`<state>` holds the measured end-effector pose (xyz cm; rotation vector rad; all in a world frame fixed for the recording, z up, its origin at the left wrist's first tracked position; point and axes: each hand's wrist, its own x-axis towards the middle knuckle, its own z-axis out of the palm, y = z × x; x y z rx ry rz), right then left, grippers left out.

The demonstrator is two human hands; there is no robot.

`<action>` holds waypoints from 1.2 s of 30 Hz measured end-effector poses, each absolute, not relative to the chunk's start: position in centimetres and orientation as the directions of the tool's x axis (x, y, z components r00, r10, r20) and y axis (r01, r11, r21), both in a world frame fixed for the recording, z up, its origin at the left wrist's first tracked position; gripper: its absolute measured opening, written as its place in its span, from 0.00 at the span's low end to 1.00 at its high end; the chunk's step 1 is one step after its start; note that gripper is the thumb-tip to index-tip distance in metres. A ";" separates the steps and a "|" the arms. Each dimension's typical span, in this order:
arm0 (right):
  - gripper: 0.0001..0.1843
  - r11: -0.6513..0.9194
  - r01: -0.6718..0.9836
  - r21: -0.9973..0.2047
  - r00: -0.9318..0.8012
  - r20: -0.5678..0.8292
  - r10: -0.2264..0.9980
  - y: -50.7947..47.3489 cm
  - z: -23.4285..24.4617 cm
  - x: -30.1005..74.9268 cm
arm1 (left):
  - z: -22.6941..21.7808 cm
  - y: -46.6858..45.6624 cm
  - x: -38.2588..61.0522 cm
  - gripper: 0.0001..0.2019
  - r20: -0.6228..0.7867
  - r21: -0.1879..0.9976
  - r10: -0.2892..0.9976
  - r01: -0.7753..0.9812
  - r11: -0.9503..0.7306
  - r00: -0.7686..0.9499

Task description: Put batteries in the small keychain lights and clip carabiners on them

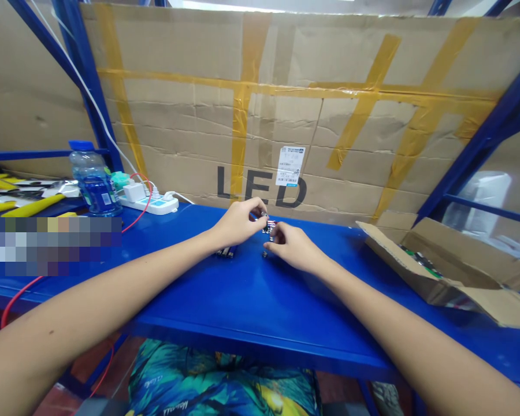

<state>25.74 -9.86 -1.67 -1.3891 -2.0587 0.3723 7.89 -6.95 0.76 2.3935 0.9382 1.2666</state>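
Observation:
My left hand [241, 221] is over the blue table, its thumb and fingertips closed together at a cluster of small dark-and-silver parts [269, 227]. Facing it from the right is my right hand [295, 245], fingers curled in a pinch at the near side of the same cluster. What each fingertip grips is too small to make out. One tiny dark piece [264, 254] lies on the table just below my right fingertips. Below my left wrist rest several slim dark parts with shiny ends [226, 252], partly hidden by the hand.
An open cardboard box [437, 294] holding green boards [420, 260] stands at the right. At the left are a blue-capped bottle [93, 179], a white power strip [156, 203], a red cable [145, 211] and yellow-handled tools [34, 205]. A large taped cardboard sheet [190, 127] backs the table [242, 306].

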 end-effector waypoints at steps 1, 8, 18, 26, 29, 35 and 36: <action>0.10 0.426 0.759 -0.492 -0.307 0.308 0.901 -10.0 -1.7 25.6 | 0.7 -6.7 7.8 0.05 0.635 0.529 0.666 0.408 -0.744 0.391; 0.05 0.559 0.709 -0.431 -0.485 0.278 0.829 -10.0 -2.2 25.8 | 0.2 -6.3 7.5 0.10 0.587 0.540 0.662 0.385 -0.749 0.466; 0.10 0.464 0.222 -0.858 -0.212 0.422 0.882 -9.1 -0.2 27.5 | -0.5 -7.0 8.3 0.09 0.538 0.489 0.616 0.383 -0.784 0.576; 0.13 0.472 0.144 -0.870 -0.243 0.431 0.869 -9.2 -0.8 26.9 | -0.6 -6.8 8.2 0.08 0.585 0.413 0.567 0.389 -0.824 0.580; 0.16 0.450 0.119 -0.885 -0.257 0.411 0.875 -9.1 -0.8 26.9 | -0.4 -7.1 8.2 0.07 0.561 0.469 0.599 0.378 -0.798 0.571; 0.16 0.408 0.154 -0.900 -0.258 0.362 0.896 -9.1 -0.9 27.0 | -0.6 -7.4 8.2 0.07 0.563 0.475 0.573 0.335 -0.814 0.595; 0.16 0.398 0.164 -0.903 -0.261 0.350 0.900 -9.1 -1.0 27.0 | -0.7 -7.4 8.2 0.06 0.576 0.460 0.568 0.341 -0.820 0.589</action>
